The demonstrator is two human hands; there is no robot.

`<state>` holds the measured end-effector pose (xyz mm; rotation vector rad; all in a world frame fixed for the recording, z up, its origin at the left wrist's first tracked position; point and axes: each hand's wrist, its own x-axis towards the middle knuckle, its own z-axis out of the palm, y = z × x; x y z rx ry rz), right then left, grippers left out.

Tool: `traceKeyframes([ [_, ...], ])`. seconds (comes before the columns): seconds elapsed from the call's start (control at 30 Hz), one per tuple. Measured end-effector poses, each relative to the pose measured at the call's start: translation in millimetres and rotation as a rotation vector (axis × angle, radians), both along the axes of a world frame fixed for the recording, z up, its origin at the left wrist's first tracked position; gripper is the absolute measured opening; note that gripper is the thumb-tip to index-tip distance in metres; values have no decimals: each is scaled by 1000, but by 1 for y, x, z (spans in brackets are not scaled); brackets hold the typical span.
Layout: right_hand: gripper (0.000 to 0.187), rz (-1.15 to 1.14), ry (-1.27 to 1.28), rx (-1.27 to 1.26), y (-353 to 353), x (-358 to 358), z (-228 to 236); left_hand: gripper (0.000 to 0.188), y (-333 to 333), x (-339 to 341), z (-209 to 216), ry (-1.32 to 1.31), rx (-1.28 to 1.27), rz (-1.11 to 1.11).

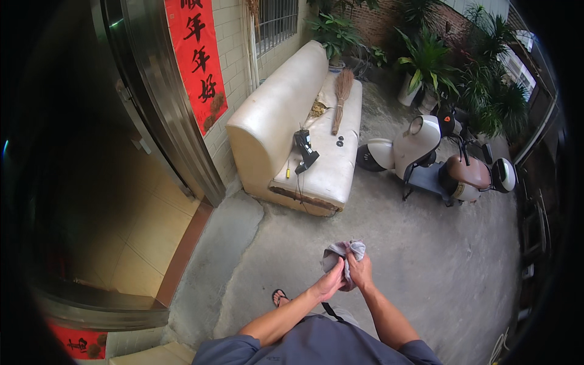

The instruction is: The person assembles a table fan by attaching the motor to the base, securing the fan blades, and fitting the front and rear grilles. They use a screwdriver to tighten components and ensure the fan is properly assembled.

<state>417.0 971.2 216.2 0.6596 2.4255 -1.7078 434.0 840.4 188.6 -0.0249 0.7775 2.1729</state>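
Observation:
In front of my body I hold a crumpled grey cloth (332,254) between both hands, above the concrete floor. My left hand (330,278) presses against its near left side with the fingers close together. My right hand (361,269) grips it from the right, the thumb on top. Something darker shows below the cloth between my palms, but I cannot make out what it is. Ahead, on the cream sofa (277,115), lie a black device (306,152) with a thin cord, a small yellow-handled tool (288,173) and two small black round parts (340,141).
A straw broom (342,100) lies farther back on the sofa. To the right stands a white and brown scooter (420,146), with potted plants (426,64) behind it. A metal-framed doorway (164,103) with a raised sill (185,254) is on the left.

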Motion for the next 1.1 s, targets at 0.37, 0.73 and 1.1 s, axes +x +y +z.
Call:
traceKeyframes([
  [0.37,96,-414,-48,-1514,105,-102,-56,94,-114,-240,-79,-306,-151,289],
  [0.73,90,-224,-230,-1206,89,-532,-228,100,-75,-620,-213,-300,-794,527],
  [1.1,76,155,-24,167,-24,-665,-362,72,-4,-851,-364,-228,-855,582],
])
